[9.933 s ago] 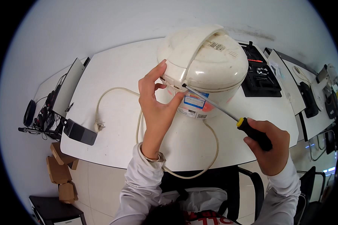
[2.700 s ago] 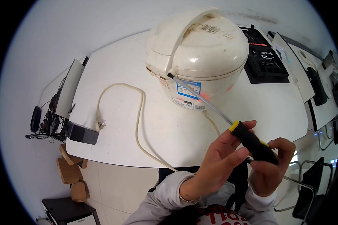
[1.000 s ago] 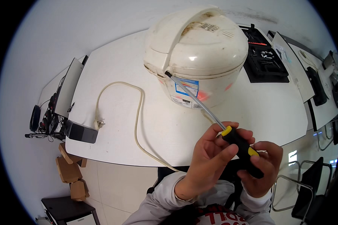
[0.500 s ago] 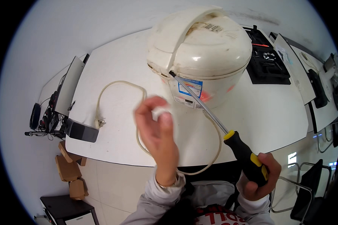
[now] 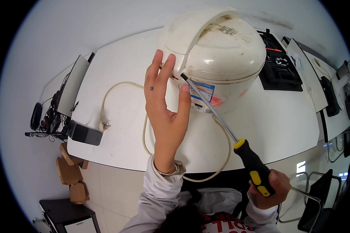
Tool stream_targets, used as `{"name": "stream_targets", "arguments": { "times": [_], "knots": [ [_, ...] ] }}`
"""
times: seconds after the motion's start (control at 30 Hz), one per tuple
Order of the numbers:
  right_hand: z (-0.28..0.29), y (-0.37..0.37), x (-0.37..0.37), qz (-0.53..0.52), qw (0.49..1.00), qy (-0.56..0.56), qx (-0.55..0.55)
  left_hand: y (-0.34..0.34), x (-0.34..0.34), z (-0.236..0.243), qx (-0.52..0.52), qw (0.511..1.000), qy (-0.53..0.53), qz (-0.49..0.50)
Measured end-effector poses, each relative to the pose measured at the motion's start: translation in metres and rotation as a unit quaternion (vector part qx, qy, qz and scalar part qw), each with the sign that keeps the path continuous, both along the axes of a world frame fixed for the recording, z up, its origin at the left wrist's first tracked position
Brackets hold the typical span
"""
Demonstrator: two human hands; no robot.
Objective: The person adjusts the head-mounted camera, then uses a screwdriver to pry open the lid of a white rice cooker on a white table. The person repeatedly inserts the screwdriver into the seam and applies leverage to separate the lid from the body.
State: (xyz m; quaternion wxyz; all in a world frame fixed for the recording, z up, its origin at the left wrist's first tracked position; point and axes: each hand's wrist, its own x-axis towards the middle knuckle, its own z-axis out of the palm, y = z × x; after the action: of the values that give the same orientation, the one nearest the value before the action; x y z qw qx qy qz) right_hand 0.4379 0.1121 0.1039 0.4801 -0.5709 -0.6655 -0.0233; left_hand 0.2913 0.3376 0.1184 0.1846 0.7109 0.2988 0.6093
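Nearest, the right hand (image 5: 272, 189) is curled round the butt of the black-and-yellow screwdriver (image 5: 247, 155); it looks light and stiff, its thick handle the sure place to grip. Farther out, the left hand (image 5: 165, 112) is spread, thumb well apart from the fingers, fingertips at the cooker's front-left edge; how firmly they press, I cannot tell. The white cooker (image 5: 229, 50) stands on the table (image 5: 116, 128), the screwdriver's tip at its lid seam. It is probably bulky and fairly heavy, its glossy shell slippery and thin plastic edges crackable, so best steadied low on the body.
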Motion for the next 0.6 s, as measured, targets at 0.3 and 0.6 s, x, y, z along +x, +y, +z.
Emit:
{"name": "stream_targets", "arguments": {
  "times": [0.3,0.6],
  "knots": [
    [0.002,0.012,-0.006,0.037,0.993,0.113,-0.003,0.002,-0.002,-0.003,0.002,0.999,0.019,0.031],
    [0.001,0.011,-0.012,-0.089,0.971,0.22,0.009,0.001,-0.001,0.0,0.012,1.0,0.01,0.023]
  ]
}}
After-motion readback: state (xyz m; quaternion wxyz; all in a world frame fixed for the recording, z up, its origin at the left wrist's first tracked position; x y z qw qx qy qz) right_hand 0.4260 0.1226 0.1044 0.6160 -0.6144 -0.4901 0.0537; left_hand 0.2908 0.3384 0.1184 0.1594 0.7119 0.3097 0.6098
